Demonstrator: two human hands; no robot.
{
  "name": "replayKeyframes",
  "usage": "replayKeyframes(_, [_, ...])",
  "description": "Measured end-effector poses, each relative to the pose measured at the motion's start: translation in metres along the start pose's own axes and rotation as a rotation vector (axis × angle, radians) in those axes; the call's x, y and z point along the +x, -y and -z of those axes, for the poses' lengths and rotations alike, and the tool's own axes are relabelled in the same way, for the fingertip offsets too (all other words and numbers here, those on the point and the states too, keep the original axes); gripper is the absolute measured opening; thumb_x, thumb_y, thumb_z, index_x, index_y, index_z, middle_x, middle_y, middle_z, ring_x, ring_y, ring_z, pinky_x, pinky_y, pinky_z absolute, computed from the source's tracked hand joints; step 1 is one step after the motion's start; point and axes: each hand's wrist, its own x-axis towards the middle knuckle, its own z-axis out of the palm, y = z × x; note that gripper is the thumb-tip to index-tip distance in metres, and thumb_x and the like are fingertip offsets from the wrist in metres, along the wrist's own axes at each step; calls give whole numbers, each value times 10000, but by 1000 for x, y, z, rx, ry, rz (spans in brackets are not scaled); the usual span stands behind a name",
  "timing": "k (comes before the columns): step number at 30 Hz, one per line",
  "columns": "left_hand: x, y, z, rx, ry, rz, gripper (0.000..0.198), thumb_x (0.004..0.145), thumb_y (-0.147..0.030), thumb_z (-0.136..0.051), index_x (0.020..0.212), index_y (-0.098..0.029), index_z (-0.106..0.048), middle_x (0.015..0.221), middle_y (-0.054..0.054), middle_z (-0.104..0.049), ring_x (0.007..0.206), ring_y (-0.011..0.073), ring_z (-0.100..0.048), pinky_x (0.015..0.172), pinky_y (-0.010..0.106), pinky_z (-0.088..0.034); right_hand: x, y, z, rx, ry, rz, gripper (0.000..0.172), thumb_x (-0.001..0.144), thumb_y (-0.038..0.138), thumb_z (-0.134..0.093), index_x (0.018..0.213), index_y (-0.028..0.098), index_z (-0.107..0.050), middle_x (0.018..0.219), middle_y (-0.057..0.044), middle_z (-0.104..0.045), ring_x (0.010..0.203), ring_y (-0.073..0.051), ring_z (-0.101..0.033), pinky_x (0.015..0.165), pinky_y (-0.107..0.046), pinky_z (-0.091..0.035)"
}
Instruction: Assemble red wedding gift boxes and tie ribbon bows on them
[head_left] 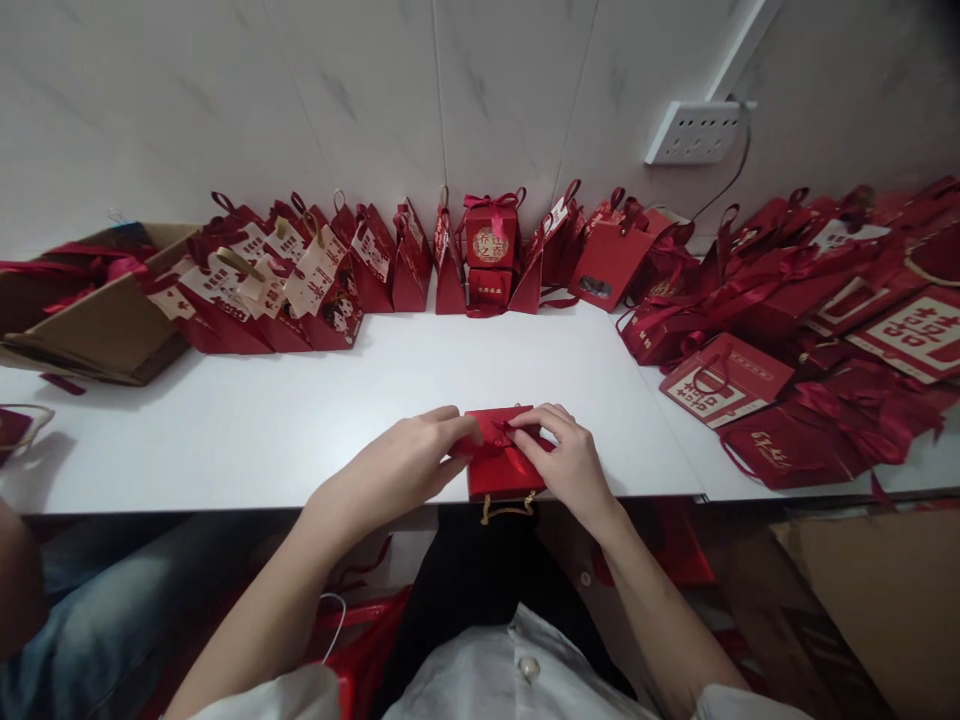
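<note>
— Where is the red box (489,482) placed?
— Between the left hand (431,448), at nine o'clock, and the equally near right hand (561,446), at three; its long axis is apparently laid six-to-twelve, its cord handle (511,512) hung past the table (420,375) edge.
— The fingers?
— Ribbon (515,460) is pinched by the right; the left's grip cannot be told.
— Room?
— Tabletop is offered toward twelve, bounded by gift bags (375,262).
</note>
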Motion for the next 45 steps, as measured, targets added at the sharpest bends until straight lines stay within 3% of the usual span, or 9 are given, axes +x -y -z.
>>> replayKeyframes(4, [6, -1, 2, 101, -70, -26, 159, 886, -254, -490, 912, -190, -632, 1058, 67, -541, 668, 126, -576, 637, 275, -442, 1, 2, 0, -16, 7, 5, 106, 802, 147, -560, 798, 228, -627, 810, -26, -661, 840, -203, -590, 808, -388, -444])
replayKeyframes(10, [28, -9, 10, 136, -7, -130, 255, 904, -358, -468, 798, -160, -587, 758, 22, -562, 607, 132, -518, 556, 252, -366, 6, 6, 0, -25, 22, 19, 63, 804, 181, -601, 800, 233, -637, 826, -21, -672, 844, -206, -590, 795, -384, -441])
replayKeyframes(14, [43, -9, 18, 148, 13, -208, 239, 911, -319, -452, 809, -168, -607, 789, 24, -565, 625, 126, -520, 584, 253, -370, 9, 8, -1, -42, 68, 1, 114, 779, 133, -598, 788, 237, -642, 785, -4, -666, 792, -192, -593, 768, -362, -434])
replayKeyframes(19, [57, 2, 23, -26, 31, -212, 176, 871, -263, -477, 815, -187, -625, 795, 19, -613, 693, 135, -554, 645, 258, -407, 10, 8, -2, -6, 119, -49, 162, 743, 85, -594, 732, 239, -646, 781, 10, -666, 808, -180, -594, 801, -355, -423])
replayKeyframes(22, [62, 16, 14, -206, -13, -109, 118, 843, -246, -503, 828, -185, -603, 787, 11, -639, 681, 128, -563, 622, 250, -427, 10, 7, -2, 85, 132, -54, 150, 746, 100, -592, 721, 235, -654, 789, 4, -672, 822, -179, -601, 811, -352, -436])
replayKeyframes(28, [60, 39, -21, -519, -71, 23, 117, 839, -282, -523, 813, -171, -550, 709, -8, -603, 571, 90, -524, 516, 214, -417, 9, 0, -5, 251, 93, -94, 93, 755, 194, -604, 773, 235, -686, 820, -23, -678, 840, -187, -616, 740, -323, -482])
replayKeyframes(34, [59, 29, -31, -577, -282, -44, 110, 807, -261, -580, 751, -166, -571, 707, -17, -615, 634, 83, -519, 625, 216, -425, 11, 2, -8, 207, 102, -71, 167, 747, 124, -582, 760, 238, -704, 782, -12, -672, 797, -170, -601, 745, -310, -469])
replayKeyframes(41, [60, 31, -33, -493, -187, 3, 98, 821, -244, -555, 757, -176, -580, 744, -9, -625, 676, 108, -534, 659, 247, -421, 10, -2, -11, 319, 95, -87, 107, 763, 214, -615, 772, 243, -717, 818, -19, -673, 825, -175, -613, 756, -309, -483])
replayKeyframes(45, [46, 34, -37, -429, -216, 14, 82, 826, -186, -516, 785, -185, -587, 783, 6, -614, 708, 124, -529, 678, 266, -428, 7, -4, -13, 373, 36, -111, 64, 751, 235, -638, 745, 230, -702, 816, -28, -675, 854, -187, -619, 779, -322, -489])
